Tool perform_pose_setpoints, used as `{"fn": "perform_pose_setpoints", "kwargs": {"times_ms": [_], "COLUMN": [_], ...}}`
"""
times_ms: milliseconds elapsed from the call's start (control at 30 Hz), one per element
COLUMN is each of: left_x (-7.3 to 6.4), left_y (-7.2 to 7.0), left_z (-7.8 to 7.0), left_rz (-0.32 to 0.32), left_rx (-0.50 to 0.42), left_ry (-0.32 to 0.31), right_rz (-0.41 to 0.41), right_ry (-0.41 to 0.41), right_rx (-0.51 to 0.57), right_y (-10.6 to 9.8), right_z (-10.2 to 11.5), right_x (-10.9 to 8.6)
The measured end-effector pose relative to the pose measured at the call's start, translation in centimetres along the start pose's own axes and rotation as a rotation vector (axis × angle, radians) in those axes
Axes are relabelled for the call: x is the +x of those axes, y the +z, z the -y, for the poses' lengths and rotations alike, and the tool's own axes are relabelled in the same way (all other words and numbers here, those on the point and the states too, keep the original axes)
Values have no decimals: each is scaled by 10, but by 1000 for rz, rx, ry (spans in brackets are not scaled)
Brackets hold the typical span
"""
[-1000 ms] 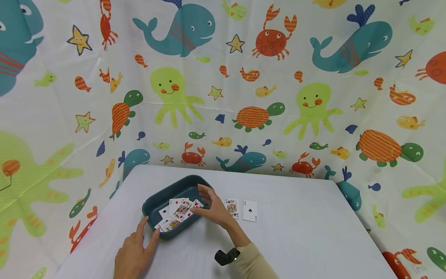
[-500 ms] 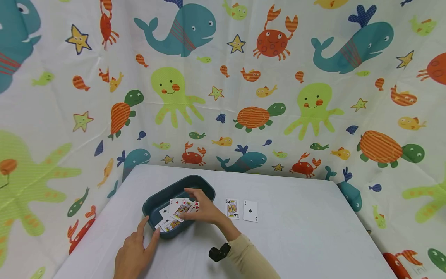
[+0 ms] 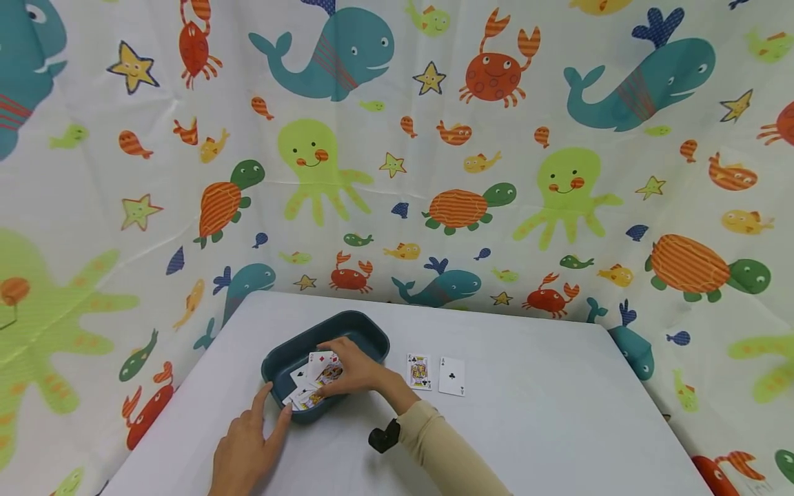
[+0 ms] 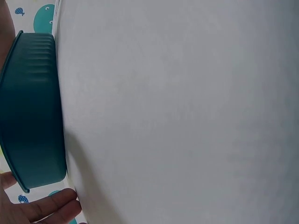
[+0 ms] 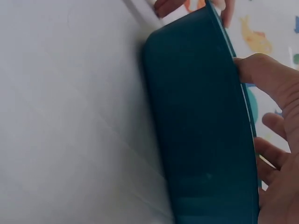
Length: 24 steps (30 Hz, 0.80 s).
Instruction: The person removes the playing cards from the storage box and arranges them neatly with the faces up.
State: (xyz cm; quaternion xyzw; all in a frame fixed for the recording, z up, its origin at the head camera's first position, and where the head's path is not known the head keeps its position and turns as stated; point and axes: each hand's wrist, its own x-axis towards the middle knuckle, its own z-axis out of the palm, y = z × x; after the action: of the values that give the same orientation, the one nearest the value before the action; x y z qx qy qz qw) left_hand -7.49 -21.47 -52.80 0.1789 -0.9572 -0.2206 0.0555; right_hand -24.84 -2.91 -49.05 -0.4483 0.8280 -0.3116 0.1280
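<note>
A dark teal oblong tray point(image 3: 376, 337) stands slantwise on the white table, with several face-up playing cards point(image 3: 301, 375) inside. My left hand point(image 3: 247, 444) touches its near left corner, index finger and thumb at the rim on either side of the corner. In the left wrist view the fingers point(image 4: 53, 205) of that hand stretch out fairly straight past the tray's outer wall point(image 4: 32, 112). My right hand point(image 3: 355, 368) reaches over the tray with thumb and fingers spread apart above the cards, hiding some of them. The right wrist view shows its thumb point(image 5: 259, 70) at the rim.
Two playing cards lie face up right of the tray: a king of clubs point(image 3: 418, 372) and an ace of clubs point(image 3: 451, 376). A black device point(image 3: 384, 436) hangs at my right wrist. Behind the white table point(image 3: 546, 413) hangs a curtain point(image 3: 397, 138) printed with sea animals.
My right hand has moved left and farther into the tray, now covering cards that showed at its right side. The left hand has stayed at the corner; the head view has shifted slightly.
</note>
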Motion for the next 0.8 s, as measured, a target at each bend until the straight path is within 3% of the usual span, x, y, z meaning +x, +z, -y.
{"fn": "perform_pose_setpoints", "kwargs": {"times_ms": [800], "left_x": [-4], "left_y": [-1], "left_z": [-4], "left_rz": [-7], "left_rx": [5], "left_ry": [-16], "right_rz": [165], "right_ry": [137], "right_rx": [-147], "right_y": [1], "right_z": [-17], "right_x": [27]}}
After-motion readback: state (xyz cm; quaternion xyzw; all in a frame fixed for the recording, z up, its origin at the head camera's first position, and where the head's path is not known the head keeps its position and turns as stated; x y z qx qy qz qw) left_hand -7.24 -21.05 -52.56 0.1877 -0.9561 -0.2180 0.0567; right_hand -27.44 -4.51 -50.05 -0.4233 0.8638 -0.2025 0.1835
